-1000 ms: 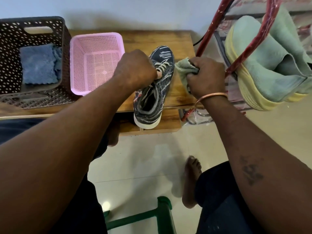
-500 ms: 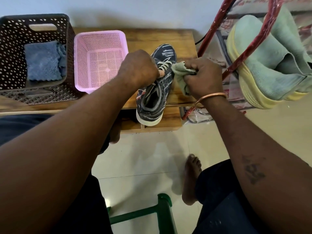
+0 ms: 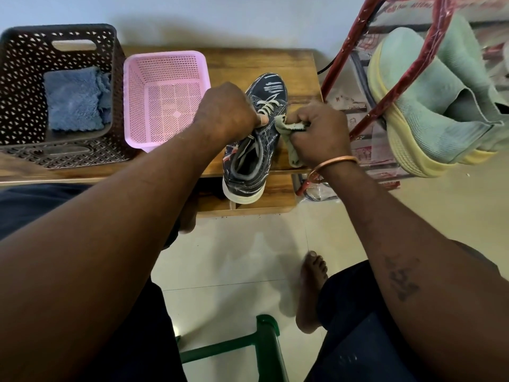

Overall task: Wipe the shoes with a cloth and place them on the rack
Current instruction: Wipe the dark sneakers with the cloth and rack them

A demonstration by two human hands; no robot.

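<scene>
Presently, the left hand point(image 3: 225, 114) is gripping the dark navy patterned lace-up sneaker with a white sole point(image 3: 249, 166) at its laced throat, fingers curled round it and thumb tip showing by the laces, apparently to steady it against rubbing. The sneaker is sitting just to the right of the pink perforated plastic basket point(image 3: 165, 59), over the wooden table point(image 3: 261, 59); whether its sole is bearing on the wood cannot be told. The right hand point(image 3: 321, 133) is clenching a bunched pale green cloth point(image 3: 286, 126) and pressing it against the sneaker's side farthest from the pink basket, a loose tail hanging below the fist. The sneaker's long axis is running away from the person, toe pointing toward the wall, heel nearest the person, opening facing up. Wiping is judged to be under way, racking not yet done. Further right of the pink basket, the red tubular metal rack point(image 3: 366, 117) is carrying a pale green knit shoe with a yellow sole point(image 3: 418, 106).
</scene>
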